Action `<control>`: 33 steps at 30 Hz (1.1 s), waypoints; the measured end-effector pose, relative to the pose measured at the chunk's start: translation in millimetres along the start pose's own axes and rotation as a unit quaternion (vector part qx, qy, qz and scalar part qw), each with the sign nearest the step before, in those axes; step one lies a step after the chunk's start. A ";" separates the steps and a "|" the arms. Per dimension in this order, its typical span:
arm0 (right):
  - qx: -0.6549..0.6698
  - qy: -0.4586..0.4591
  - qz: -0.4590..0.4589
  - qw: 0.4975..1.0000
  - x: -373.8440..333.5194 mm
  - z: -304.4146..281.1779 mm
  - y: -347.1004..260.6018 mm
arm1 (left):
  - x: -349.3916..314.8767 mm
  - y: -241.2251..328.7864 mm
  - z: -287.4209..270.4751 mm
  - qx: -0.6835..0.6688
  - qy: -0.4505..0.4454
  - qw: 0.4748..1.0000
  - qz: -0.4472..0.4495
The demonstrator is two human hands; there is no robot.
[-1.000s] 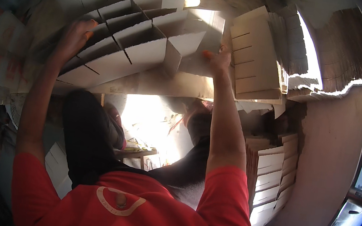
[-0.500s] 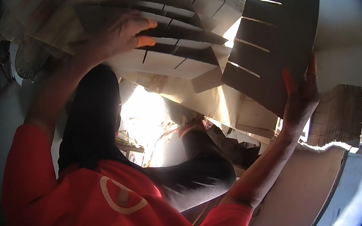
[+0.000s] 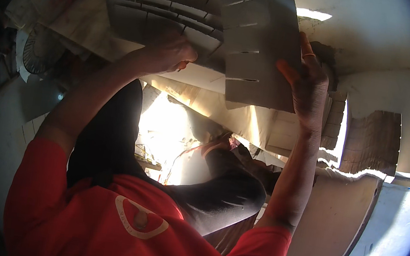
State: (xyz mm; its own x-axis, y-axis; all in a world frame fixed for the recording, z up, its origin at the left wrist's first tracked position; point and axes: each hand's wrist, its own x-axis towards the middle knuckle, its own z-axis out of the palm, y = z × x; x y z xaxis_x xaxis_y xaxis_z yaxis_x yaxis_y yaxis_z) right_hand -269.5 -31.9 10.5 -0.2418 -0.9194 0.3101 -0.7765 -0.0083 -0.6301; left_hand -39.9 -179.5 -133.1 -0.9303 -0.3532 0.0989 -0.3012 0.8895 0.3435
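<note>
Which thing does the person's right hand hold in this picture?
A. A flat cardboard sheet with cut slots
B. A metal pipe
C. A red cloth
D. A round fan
A: the right hand grips the right edge of a slotted cardboard sheet, raised before the camera, while the left hand rests on a stack of cardboard dividers.

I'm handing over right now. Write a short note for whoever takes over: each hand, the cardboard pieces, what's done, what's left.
Left hand: resting on the assembled cardboard divider grid, fingers curled over its lower edge.
Right hand: holding a flat slotted cardboard strip by its right edge, upright beside the grid.
Done: the grid already has several strips interlocked.
Left: the held strip is not yet slotted in. More flat cardboard is stacked to the right.
</note>
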 end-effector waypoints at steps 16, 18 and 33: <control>0.133 -0.024 0.005 0.991 11.7 10.6 18.9 | 16.2 -13.8 -7.4 0.013 0.308 0.951 0.022; 0.074 -0.026 -0.008 0.997 9.3 15.8 14.5 | 17.3 -18.6 -8.2 -0.016 0.215 0.976 -0.043; 0.093 -0.042 -0.018 0.995 10.5 32.8 52.2 | 19.3 -17.1 -11.2 -0.143 0.126 0.979 -0.068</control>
State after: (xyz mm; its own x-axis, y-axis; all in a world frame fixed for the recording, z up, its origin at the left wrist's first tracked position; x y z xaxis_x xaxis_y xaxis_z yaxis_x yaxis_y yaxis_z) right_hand -293.5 -54.9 -42.6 -0.1599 -0.9469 0.2788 -0.6601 -0.1075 -0.7435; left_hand -50.4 -204.8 -126.6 -0.7942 -0.5544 0.2489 -0.3140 0.7250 0.6130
